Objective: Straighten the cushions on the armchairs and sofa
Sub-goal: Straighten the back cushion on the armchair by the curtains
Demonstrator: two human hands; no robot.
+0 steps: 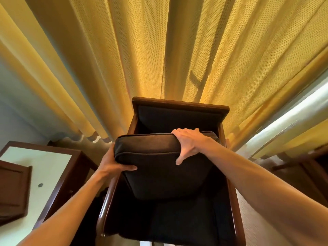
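I hold the dark, flat, piped fabric cushion [165, 167] up over the seat of the dark wooden-framed armchair [179, 112], tilted so its far edge is highest. My left hand [113, 161] grips its left corner, thumb curled across the front face. My right hand [188, 142] clamps the top edge, fingers curled over the back and thumb pressed down on the front.

The armchair's upholstered back stands just behind the cushion, and the curved wooden armrests [106, 201] run along both sides below it. Close behind the chair hang pleated yellow mesh curtains [99, 55]. To my left stands a dark wooden side table with a pale top [44, 167], a dark brown flat box [12, 190] lying on it. On the far right, another piece of dark wooden furniture [305, 173] is partly in view; I cannot tell what it is.
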